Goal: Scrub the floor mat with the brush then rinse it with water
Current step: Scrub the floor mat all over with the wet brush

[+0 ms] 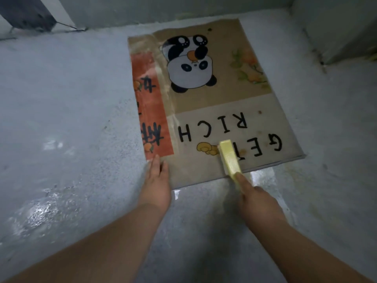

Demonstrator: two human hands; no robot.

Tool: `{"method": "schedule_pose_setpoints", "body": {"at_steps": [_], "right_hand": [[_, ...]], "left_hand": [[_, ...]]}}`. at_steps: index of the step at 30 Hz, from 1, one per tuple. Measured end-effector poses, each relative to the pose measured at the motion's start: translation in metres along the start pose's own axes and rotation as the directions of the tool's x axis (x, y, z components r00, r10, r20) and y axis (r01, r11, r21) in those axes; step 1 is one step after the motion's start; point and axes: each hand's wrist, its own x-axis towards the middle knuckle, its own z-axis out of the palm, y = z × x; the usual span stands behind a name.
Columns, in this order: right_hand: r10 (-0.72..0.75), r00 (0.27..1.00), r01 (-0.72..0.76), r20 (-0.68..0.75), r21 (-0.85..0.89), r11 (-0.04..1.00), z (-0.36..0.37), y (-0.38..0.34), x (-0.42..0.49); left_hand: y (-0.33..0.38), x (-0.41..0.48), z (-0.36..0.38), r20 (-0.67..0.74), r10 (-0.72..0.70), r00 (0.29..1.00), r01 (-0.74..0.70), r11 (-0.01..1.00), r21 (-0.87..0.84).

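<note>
1. A mat (214, 103) lies flat on a wet grey floor (71, 119), in the upper middle of the view, its far edge near a wall (163, 9).
2. The mat shows a panda, the words "GET RICH" upside down to the viewer, and a red strip with black characters along its left side.
3. The left hand (156, 183) presses flat on the mat's near left corner, fingers straight and close together.
4. The right hand (256, 203) grips the handle of a yellow brush (229, 158), fingers curled round it, with one finger stretched along the top.
5. The brush head rests on the mat's near edge, beside the letter "T" and a small gold drawing.
6. Water shines on the floor just below the mat's near edge.
</note>
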Motion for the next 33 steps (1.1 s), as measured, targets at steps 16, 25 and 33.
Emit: {"method": "schedule_pose_setpoints", "body": {"at_steps": [16, 25, 33], "right_hand": [[0.069, 0.998, -0.069, 0.0, 0.126, 0.99, 0.002, -0.041, -0.002], [0.003, 0.998, -0.007, 0.064, 0.073, 0.997, 0.004, -0.044, -0.004], [-0.19, 0.965, 0.169, 0.18, 0.129, 0.977, 0.044, -0.126, -0.024]], "left_hand": [[0.004, 0.006, -0.016, -0.009, 0.116, 0.993, -0.115, 0.987, 0.116], [-0.001, 0.011, -0.011, -0.03, 0.126, 0.992, -0.123, 0.988, 0.093], [-0.015, 0.024, -0.024, -0.139, -0.162, 0.977, 0.108, 0.937, -0.333]]}}
